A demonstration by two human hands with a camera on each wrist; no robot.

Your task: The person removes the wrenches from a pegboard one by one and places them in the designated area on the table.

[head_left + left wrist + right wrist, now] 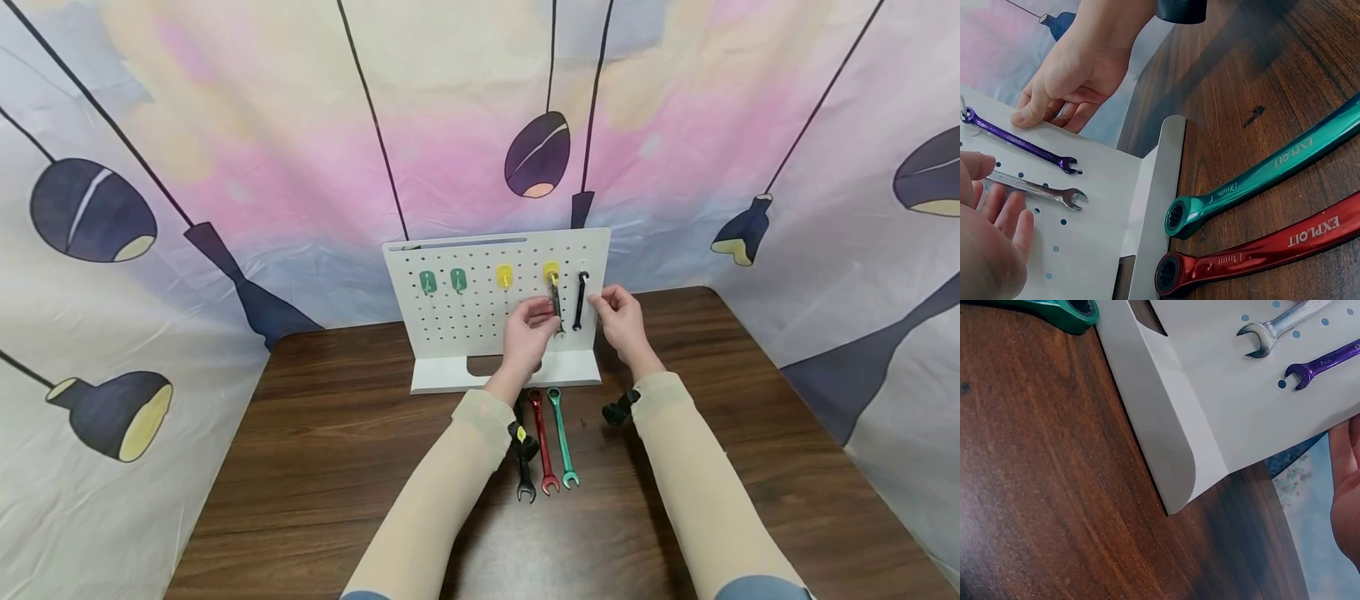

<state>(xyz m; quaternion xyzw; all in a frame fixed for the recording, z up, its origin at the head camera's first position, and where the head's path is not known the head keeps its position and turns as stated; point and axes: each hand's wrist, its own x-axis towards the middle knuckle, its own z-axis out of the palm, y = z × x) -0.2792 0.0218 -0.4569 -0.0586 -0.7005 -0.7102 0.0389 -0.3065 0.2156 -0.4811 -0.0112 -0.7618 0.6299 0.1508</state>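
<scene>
A white pegboard stands upright on the table. From its right-hand hooks hang a silver combination wrench and, to its right, a purple combination wrench. My left hand is at the silver wrench, its thumb and fingers pinching the shaft; the open jaw sticks out past the fingers. With thumb in front and fingers behind, my right hand grips the board's right edge beside the purple wrench. On the table before the board lie a green wrench, a red wrench and a black wrench, the black one partly hidden by my left wrist.
Two green hooks sit on the board's left side, and a bare yellow hook near its middle. The board's foot rests on the wooden table. A patterned cloth hangs behind.
</scene>
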